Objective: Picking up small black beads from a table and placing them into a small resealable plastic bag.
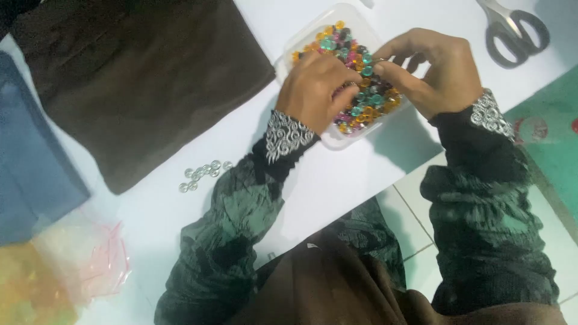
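A clear plastic tub full of coloured beads in orange, teal and pink sits on the white table. My left hand reaches into the tub with fingers curled among the beads. My right hand hovers over the tub's right side, its fingertips pinched close to my left hand's fingers. Whatever is pinched between the fingertips is too small to make out. Both wrists wear dark sleeves with silver embroidered cuffs.
A folded brown cloth lies at the upper left, with blue cloth beside it. Several clear beads rest on the table near my left forearm. Plastic zip bags lie at the lower left. Scissors lie at the upper right.
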